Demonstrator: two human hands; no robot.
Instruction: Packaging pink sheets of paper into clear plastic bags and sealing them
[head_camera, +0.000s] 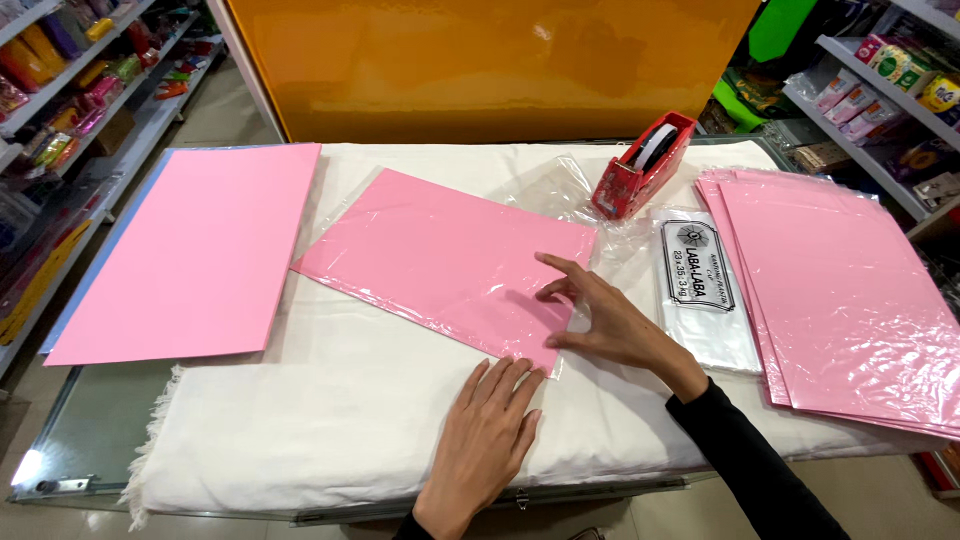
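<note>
Shop shelves crowded with colourful goods flank a glass bench (90, 440) covered by a white cloth (330, 410). At its middle lies a pink paper sheet inside a clear plastic sleeve (440, 262). The left hand (487, 440) lies flat with fingers together, its tips on the sheet's near corner; the right hand (610, 318), fingers spread, presses the sleeve's right edge. Judging by the layout, this sheet is already sleeved but its open end looks unsealed. A stack of sleeved pink sheets (850, 300) lies to the right, bare pink sheets (195, 250) wait at the left, and a red tape dispenser (643, 166) and a pack of clear bags (705, 295) stand near.
</note>
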